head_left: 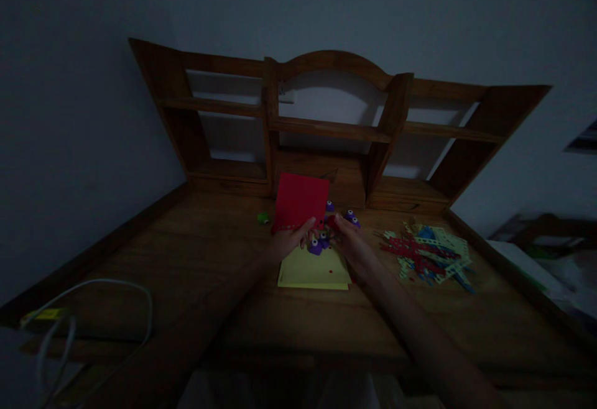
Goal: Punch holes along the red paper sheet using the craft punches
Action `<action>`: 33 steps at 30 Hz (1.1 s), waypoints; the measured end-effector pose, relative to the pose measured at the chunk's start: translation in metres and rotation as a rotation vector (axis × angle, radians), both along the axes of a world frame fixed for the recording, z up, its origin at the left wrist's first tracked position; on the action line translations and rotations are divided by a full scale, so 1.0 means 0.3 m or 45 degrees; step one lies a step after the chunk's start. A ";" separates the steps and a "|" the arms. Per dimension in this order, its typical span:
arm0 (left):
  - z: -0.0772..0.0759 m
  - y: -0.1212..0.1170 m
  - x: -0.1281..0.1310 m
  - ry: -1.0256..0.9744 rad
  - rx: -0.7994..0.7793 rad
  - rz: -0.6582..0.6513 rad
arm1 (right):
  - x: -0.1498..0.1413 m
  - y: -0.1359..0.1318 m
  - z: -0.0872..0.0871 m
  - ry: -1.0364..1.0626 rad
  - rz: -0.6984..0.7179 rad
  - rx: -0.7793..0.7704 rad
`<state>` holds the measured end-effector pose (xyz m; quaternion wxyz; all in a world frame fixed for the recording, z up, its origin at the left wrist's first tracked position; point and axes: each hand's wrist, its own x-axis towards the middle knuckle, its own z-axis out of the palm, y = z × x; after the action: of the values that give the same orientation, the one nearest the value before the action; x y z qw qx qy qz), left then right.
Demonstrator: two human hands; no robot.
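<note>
A red sheet [302, 201], with a row of small holes along its lower edge, slants above a pale yellow sheet stack [312, 275]. My left hand [298, 238] grips the red sheet at its lower edge, thumb on top. Close to the sheet's lower right corner, my right hand [349, 241] is closed around a small dark red object [332, 222] whose kind is too dim to make out. Between the hands, a purple craft punch [315, 247] with an eye-like top sits on the yellow paper, a second one beside it. Small red dots lie on the paper.
More purple punches [352, 217] stand behind my right hand. A green punch [263, 217] is left of the red sheet. Punched strips [424, 250] in several colours are heaped at the right. A wooden shelf unit [326, 128] rises behind; a white cable [116, 282] loops at left.
</note>
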<state>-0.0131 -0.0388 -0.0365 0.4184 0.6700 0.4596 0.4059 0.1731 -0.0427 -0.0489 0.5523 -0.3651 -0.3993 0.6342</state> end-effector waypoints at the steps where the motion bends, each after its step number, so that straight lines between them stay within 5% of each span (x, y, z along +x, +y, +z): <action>1: 0.001 -0.001 -0.001 0.002 0.008 0.001 | 0.001 -0.001 -0.002 -0.015 0.000 0.020; 33: -0.010 0.002 -0.011 0.070 0.080 0.089 | -0.014 0.013 -0.005 0.003 -0.041 0.130</action>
<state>-0.0164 -0.0383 -0.0394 0.3699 0.6773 0.4812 0.4159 0.1688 -0.0388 -0.0504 0.5809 -0.3420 -0.4246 0.6045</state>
